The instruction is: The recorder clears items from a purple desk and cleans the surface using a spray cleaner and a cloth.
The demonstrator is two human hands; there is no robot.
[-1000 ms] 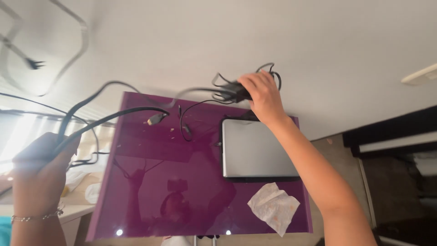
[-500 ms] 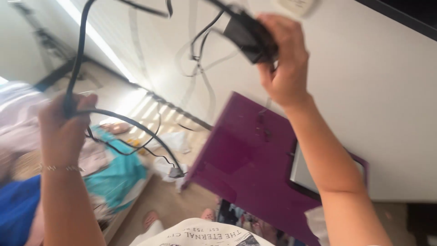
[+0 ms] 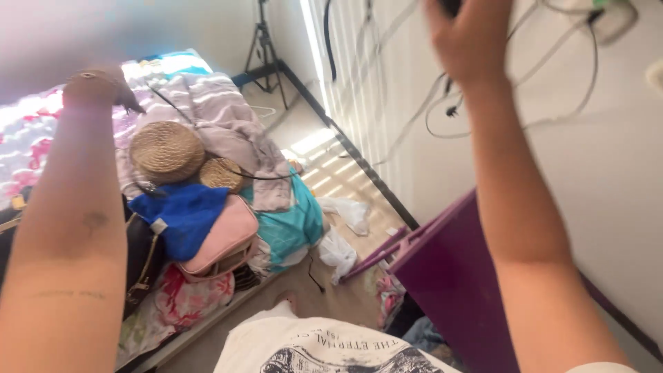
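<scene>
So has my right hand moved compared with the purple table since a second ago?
Yes. The right hand has lifted up and away from the purple table, and is now high against the white wall by the hanging cables.

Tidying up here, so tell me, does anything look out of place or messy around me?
Yes. Crumpled white cloths or papers lie on the floor beside the purple table. Bags, two woven hats and clothes are heaped on the bed. Loose cables dangle along the wall near the raised right hand.
</scene>
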